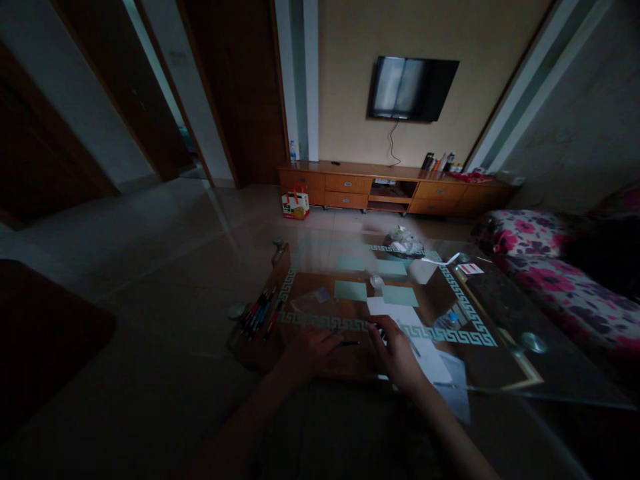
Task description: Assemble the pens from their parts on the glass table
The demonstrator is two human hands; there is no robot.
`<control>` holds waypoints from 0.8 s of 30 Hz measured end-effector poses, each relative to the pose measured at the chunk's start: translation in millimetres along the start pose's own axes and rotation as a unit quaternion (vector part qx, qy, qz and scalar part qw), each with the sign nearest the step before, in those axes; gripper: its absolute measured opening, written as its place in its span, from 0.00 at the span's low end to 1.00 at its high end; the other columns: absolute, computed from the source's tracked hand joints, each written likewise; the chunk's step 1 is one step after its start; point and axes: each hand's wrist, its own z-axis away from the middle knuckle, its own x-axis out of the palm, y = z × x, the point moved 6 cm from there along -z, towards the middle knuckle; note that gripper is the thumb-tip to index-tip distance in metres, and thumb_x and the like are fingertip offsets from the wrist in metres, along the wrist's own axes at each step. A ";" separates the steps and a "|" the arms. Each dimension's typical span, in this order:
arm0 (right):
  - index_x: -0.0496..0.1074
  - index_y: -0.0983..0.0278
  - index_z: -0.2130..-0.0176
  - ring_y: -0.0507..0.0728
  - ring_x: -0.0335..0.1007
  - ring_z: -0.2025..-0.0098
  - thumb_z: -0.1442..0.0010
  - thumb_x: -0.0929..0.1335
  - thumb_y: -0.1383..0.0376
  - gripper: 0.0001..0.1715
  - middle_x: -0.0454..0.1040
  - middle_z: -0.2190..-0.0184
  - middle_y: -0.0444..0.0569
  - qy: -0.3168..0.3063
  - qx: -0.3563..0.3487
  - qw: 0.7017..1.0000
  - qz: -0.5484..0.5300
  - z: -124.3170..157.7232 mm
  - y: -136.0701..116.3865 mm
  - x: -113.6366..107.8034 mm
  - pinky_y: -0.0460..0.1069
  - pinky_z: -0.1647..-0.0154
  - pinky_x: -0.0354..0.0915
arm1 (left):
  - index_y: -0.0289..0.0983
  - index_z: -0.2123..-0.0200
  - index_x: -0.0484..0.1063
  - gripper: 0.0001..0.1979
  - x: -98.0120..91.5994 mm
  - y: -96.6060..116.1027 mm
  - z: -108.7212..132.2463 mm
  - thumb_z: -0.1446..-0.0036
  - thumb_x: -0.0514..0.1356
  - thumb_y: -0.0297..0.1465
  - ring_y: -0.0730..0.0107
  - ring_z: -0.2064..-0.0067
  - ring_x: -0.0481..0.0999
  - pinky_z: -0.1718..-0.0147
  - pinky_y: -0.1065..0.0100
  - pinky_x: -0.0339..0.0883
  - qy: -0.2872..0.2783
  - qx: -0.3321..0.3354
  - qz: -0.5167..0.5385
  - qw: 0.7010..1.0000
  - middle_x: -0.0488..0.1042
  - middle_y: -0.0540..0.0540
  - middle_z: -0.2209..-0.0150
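My left hand (313, 349) is low over the near edge of a glass coffee table (320, 257), fingers bent and pointing right. A dark pen (350, 343) juts out from its fingertips and appears held there. To its right, my right hand (396, 350) has its thumb and fingers curled around a small dark and pale thing (382, 334), too dim to name. White paper sheets (431, 360) lie beneath and beside the right hand. At the table's left end rests a bunch of pens (257, 315), with a clear plastic bag (313, 301) nearby.
Toward the far side sit a crumpled plastic bag (404, 243) and a red-and-white card (470, 269). A flowered sofa (530, 233) borders the right side. Beyond are a wooden TV cabinet (347, 183), a gift box (296, 205) on the floor and a wall television (414, 90).
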 end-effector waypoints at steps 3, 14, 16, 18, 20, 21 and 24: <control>0.72 0.61 0.51 0.59 0.70 0.52 0.30 0.58 0.60 0.18 0.75 0.56 0.53 -0.060 -0.006 0.998 -0.028 5.0 -19.8 13.7 0.53 0.49 0.64 | 0.42 0.47 0.71 0.14 -1.3 3.4 -1.1 0.35 0.56 0.28 0.65 0.61 0.75 0.59 0.63 0.69 -0.009 0.013 -0.017 1.000 0.74 0.46 0.65; 0.77 0.61 0.57 0.58 0.73 0.59 0.31 0.59 0.59 0.19 0.79 0.61 0.49 -0.145 0.011 0.988 -0.056 9.3 -16.4 33.1 0.50 0.56 0.64 | 0.40 0.53 0.72 0.09 -3.8 5.7 -1.0 0.35 0.55 0.29 0.66 0.61 0.73 0.60 0.66 0.67 -0.012 0.008 -0.031 0.999 0.72 0.46 0.64; 0.76 0.61 0.59 0.57 0.73 0.62 0.31 0.60 0.58 0.19 0.79 0.63 0.48 -0.147 0.020 0.987 -0.054 9.5 -15.5 32.2 0.49 0.59 0.64 | 0.39 0.54 0.72 0.09 -4.4 5.3 -1.0 0.34 0.55 0.29 0.66 0.60 0.73 0.60 0.65 0.67 -0.013 0.003 -0.025 1.000 0.72 0.46 0.64; 0.76 0.62 0.62 0.56 0.73 0.64 0.31 0.60 0.58 0.19 0.79 0.66 0.47 -0.146 0.029 0.988 -0.050 9.4 -14.8 30.3 0.48 0.61 0.63 | 0.39 0.54 0.71 0.08 -4.4 5.4 -1.1 0.34 0.55 0.29 0.65 0.60 0.73 0.59 0.65 0.67 -0.016 0.004 -0.019 1.000 0.73 0.46 0.63; 0.76 0.62 0.64 0.56 0.73 0.65 0.32 0.60 0.58 0.19 0.79 0.67 0.47 -0.146 0.032 0.987 -0.051 8.9 -14.4 28.1 0.48 0.62 0.63 | 0.39 0.54 0.71 0.08 -4.0 5.3 -1.2 0.35 0.55 0.29 0.65 0.60 0.73 0.59 0.64 0.67 -0.016 0.008 -0.017 1.000 0.73 0.46 0.63; 0.76 0.62 0.64 0.56 0.73 0.65 0.32 0.60 0.58 0.19 0.79 0.67 0.47 -0.145 0.034 0.988 -0.052 8.7 -14.0 27.0 0.48 0.63 0.63 | 0.39 0.54 0.71 0.09 -3.8 5.0 -1.1 0.35 0.55 0.29 0.64 0.59 0.74 0.59 0.64 0.67 -0.014 0.008 -0.017 1.000 0.73 0.46 0.63; 0.76 0.62 0.64 0.57 0.73 0.65 0.32 0.60 0.58 0.20 0.79 0.67 0.48 -0.138 0.045 0.988 -0.048 8.1 -11.0 23.8 0.48 0.64 0.62 | 0.39 0.53 0.71 0.09 -2.6 3.5 -0.5 0.35 0.55 0.29 0.63 0.59 0.74 0.58 0.62 0.67 -0.010 0.002 -0.018 1.000 0.73 0.46 0.63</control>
